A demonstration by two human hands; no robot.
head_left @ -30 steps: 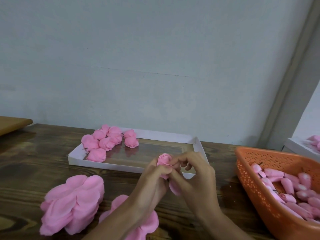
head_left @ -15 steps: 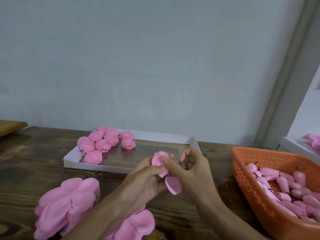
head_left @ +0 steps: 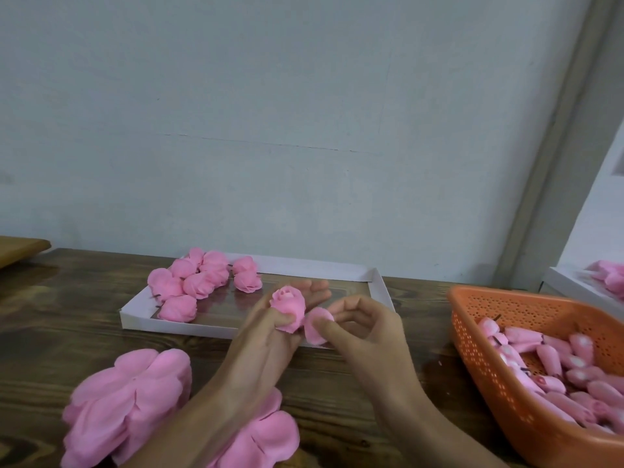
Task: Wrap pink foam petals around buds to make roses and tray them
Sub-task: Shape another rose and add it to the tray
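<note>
The person is working through the wrapping step, with the rose not yet finished. The left hand (head_left: 266,336) is gripping the half-made rose (head_left: 287,307) by its lower part, holding it upright just in front of the near rim of the white tray (head_left: 379,282). The right hand (head_left: 366,329) is pinching a loose petal (head_left: 316,327) just right of the rose, touching its side. Next, that petal likely needs curling round the rose and pressing flat. Finished roses (head_left: 202,278) are sitting at the tray's far left. Buds (head_left: 557,359) are lying in the orange basket (head_left: 506,307) on the right; petal stacks (head_left: 128,400) are lying near left.
</note>
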